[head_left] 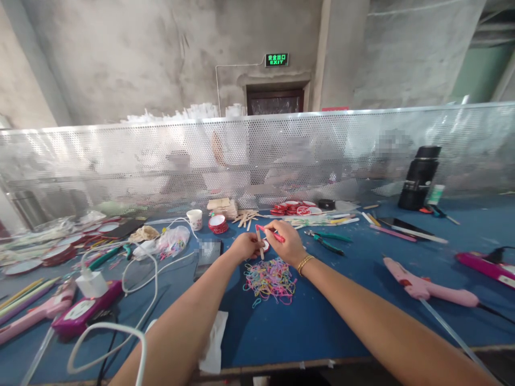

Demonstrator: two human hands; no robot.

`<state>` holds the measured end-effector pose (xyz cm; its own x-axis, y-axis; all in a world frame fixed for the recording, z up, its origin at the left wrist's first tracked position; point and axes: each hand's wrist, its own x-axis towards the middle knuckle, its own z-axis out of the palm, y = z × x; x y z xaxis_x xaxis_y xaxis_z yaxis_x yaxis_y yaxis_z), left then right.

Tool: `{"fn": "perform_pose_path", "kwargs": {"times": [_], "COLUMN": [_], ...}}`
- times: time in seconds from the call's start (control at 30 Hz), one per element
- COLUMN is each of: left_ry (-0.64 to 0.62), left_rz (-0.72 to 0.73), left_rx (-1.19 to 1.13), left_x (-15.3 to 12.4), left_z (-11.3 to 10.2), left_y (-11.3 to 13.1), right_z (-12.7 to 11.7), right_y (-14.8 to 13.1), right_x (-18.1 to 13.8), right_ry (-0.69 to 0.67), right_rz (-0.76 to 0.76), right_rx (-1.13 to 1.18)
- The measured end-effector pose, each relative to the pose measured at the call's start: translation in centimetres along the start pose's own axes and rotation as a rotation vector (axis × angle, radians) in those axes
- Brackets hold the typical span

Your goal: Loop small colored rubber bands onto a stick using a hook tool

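Note:
Near the middle of the table, my left hand (245, 246) is closed, pinching a flat wooden craft stick (260, 247) that stands roughly upright in view. My right hand (285, 242), a gold bracelet on its wrist, grips a slim red pen-like tool (276, 235); its end meets the top of the stick. Between the hands, partly hidden, shows a small white disc with a red rim (265, 245). Just below them lies a loose heap of colourful small loops (270, 281), probably rubber bands.
Right of my hands lie green-handled pliers (328, 242), a pink glue gun (428, 285) and a black bottle (419, 179). To the left are a phone (208, 260), white cable (156, 279) and purple power strip (86, 311). Behind stand a paper cup (195, 220) and perforated metal screen (281, 155).

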<state>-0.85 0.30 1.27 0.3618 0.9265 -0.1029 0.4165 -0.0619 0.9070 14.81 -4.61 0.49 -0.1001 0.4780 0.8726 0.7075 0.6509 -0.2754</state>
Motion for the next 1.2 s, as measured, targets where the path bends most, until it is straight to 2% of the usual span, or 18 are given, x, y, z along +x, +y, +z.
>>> {"fn": "perform_pose_path", "kwargs": {"times": [0.87, 1.2], "left_ry": [-0.039, -0.008], "left_rz": [0.031, 0.005], "left_rx": [-0.03, 0.012], "left_x": [0.93, 0.56], "left_z": [0.03, 0.06], "left_y": [-0.84, -0.39], "right_z": [-0.03, -0.02], "right_y": [0.03, 0.24], "right_x": [-0.06, -0.12], "right_ry": [0.021, 0.028], "right_rz": [0.003, 0.011], "right_rx": [-0.018, -0.031]}}
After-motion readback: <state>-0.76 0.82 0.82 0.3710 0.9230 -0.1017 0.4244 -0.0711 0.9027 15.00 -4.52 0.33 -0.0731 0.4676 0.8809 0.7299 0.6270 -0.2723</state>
